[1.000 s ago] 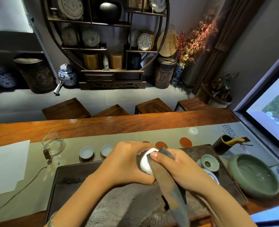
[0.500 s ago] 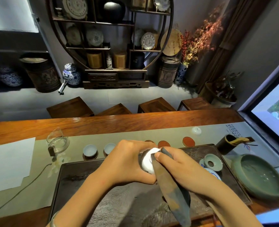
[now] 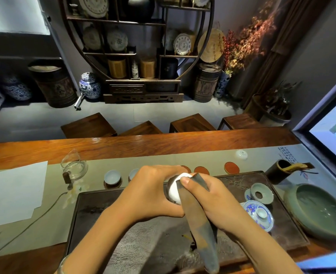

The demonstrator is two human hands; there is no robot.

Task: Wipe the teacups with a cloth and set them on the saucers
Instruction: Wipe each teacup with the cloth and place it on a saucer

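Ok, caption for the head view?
Left hand holds a white teacup while right hand wipes it with cloth.

White teacup (image 3: 175, 189) held above tray, dark cloth (image 3: 198, 220) draped over it; two teacups (image 3: 112, 176) on saucers (image 3: 111, 184).

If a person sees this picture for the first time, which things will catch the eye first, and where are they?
At the centre, the left hand grips a white teacup while the right hand presses a dark cloth against it, above the dark tea tray. Behind the hands, two teacups already sit on saucers, and red empty saucers wait to the right. A green basin stands at far right.
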